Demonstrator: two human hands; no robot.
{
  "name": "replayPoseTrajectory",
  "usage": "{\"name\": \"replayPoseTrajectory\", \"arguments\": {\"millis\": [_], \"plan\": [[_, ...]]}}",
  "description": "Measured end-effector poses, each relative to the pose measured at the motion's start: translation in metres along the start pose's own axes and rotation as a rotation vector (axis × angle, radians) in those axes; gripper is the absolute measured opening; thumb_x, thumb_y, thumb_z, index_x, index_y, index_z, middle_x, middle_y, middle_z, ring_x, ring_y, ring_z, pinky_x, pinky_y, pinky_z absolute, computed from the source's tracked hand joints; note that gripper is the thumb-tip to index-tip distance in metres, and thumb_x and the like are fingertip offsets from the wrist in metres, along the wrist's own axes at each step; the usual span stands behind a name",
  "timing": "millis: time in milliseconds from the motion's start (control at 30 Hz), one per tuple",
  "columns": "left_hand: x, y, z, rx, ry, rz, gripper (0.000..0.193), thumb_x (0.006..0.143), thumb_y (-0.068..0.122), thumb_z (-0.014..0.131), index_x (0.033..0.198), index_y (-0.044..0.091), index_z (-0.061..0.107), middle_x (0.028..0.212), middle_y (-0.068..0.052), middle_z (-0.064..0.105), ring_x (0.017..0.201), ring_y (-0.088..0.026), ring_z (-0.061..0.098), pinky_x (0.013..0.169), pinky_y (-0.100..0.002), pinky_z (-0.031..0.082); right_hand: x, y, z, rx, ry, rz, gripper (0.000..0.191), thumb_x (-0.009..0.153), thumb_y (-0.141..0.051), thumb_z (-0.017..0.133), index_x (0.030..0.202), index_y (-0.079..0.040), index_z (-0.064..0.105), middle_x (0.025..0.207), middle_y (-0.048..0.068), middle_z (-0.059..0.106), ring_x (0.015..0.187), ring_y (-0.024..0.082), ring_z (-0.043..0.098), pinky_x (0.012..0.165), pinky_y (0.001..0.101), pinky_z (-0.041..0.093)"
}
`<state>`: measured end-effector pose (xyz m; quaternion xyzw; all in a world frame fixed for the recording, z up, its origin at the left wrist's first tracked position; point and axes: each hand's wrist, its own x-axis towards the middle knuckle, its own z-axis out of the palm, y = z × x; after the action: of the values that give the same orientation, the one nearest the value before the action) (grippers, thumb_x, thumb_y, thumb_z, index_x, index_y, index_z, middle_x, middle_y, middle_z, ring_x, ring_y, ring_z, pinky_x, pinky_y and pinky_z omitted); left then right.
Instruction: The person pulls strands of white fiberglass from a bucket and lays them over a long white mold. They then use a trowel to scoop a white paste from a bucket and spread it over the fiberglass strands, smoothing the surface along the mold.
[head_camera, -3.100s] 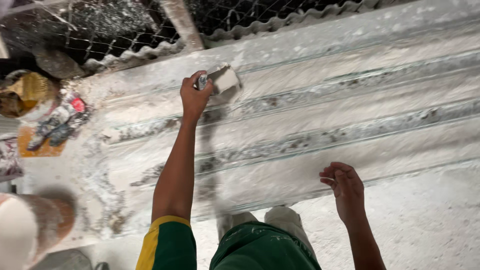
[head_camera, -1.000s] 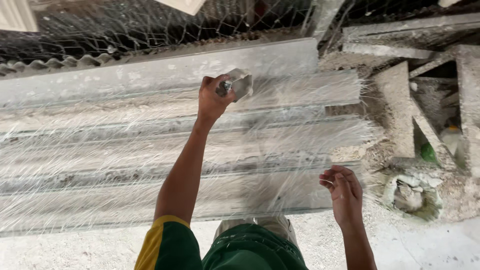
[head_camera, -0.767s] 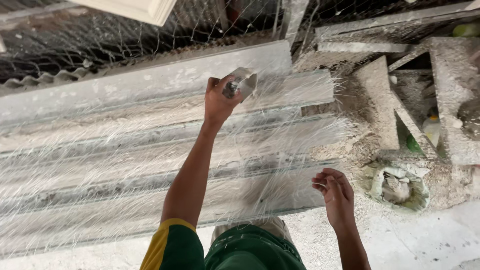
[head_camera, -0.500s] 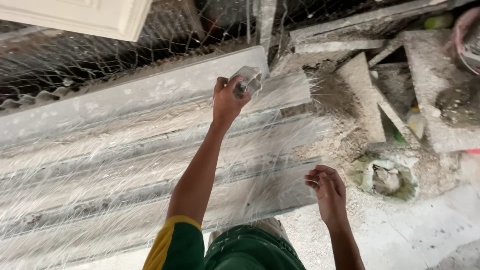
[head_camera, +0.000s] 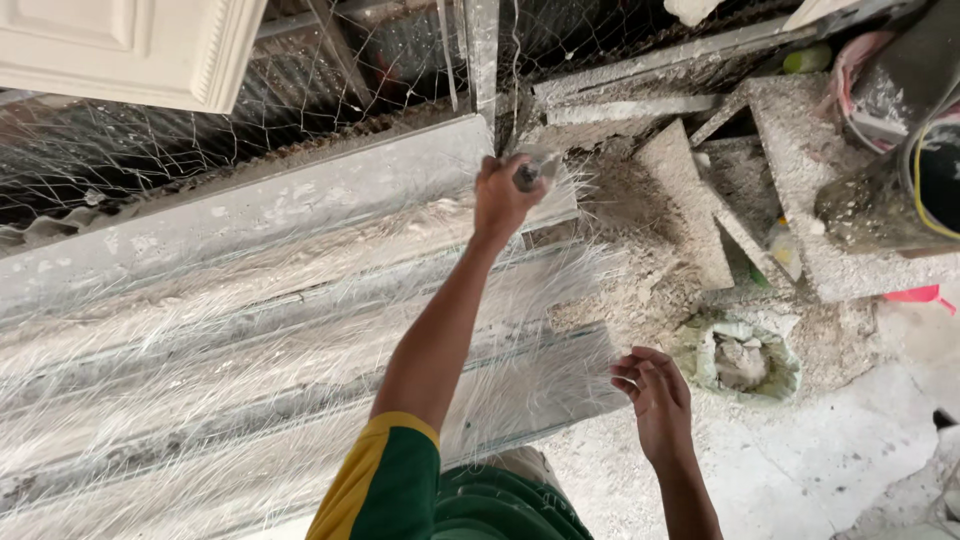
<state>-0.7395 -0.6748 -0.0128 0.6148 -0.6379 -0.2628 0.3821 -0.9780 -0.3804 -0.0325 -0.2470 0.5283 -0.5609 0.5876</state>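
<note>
Left hand (head_camera: 503, 198) had closed its grip on a small scraper (head_camera: 532, 172) at the far end of the ridged plaster mould (head_camera: 250, 300); right hand (head_camera: 655, 400) hung open just off its near corner. Smoothing underway, I'd say; next stroke needs steady pressure.

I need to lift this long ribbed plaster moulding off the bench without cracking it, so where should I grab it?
Judging by its pose, take the moulding by its near long edge, coming from the person's side, hands spread wide apart. It is long, lies flat, and its far edge sits close against the wire mesh, so that side looks cramped. Avoid the right end near the left hand and right hand: loose fibres overhang there.
</note>
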Motion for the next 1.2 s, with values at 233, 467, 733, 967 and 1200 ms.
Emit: {"name": "replayPoseTrajectory", "arguments": {"millis": [233,467,733,967,1200], "plan": [[-0.030,0.003,-0.016,0.249,0.159,-0.124,0.052,0.081,0.028,0.084,0.128,0.013,0.068,0.118,-0.016,0.052,0.110,-0.034,0.057,0.074,-0.042,0.064,0.005,-0.002,0.014,-0.013,-0.075,-0.014,0.024,0.106,-0.014,0.047,0.124,-0.003,0.059,0.110,0.012,0.068,0.104,0.026,0.068,0.093,0.0431,0.054],[-0.078,-0.057,-0.112,0.300,0.359,-0.133,0.046,0.079,0.025,0.083,0.123,0.018,0.069,0.112,-0.014,0.053,0.103,-0.035,0.058,0.073,-0.046,0.061,0.023,0.013,0.072,-0.041,-0.221,0.052,0.024,0.107,-0.014,0.047,0.125,-0.003,0.058,0.111,0.012,0.066,0.104,0.025,0.067,0.092,0.0421,0.053],[-0.134,-0.127,-0.260,0.626,0.501,-0.235,0.051,0.074,0.023,0.084,0.123,0.021,0.068,0.115,-0.011,0.053,0.109,-0.034,0.058,0.072,-0.043,0.062,0.016,0.036,0.170,-0.115,-0.447,0.086,0.024,0.107,-0.012,0.046,0.125,-0.002,0.057,0.111,0.012,0.066,0.103,0.025,0.066,0.090,0.0403,0.053],[-0.205,-0.202,-0.393,0.388,0.862,-0.386,0.047,0.083,0.025,0.083,0.127,0.019,0.069,0.119,-0.012,0.058,0.107,-0.032,0.058,0.075,-0.042,0.059,-0.038,0.074,0.267,-0.185,-0.550,0.099,0.024,0.107,-0.013,0.046,0.126,-0.001,0.057,0.110,0.012,0.065,0.102,0.024,0.064,0.089,0.0406,0.052],[-0.339,-0.294,-0.530,-1.352,1.042,-0.555,0.061,0.095,0.027,0.067,0.147,0.011,0.042,0.114,-0.013,0.064,0.084,-0.023,0.065,0.068,-0.035,0.062,-0.146,0.183,0.429,-0.272,-0.635,0.134,0.023,0.107,-0.015,0.048,0.125,-0.002,0.057,0.110,0.011,0.065,0.102,0.024,0.064,0.089,0.0409,0.051]]}}
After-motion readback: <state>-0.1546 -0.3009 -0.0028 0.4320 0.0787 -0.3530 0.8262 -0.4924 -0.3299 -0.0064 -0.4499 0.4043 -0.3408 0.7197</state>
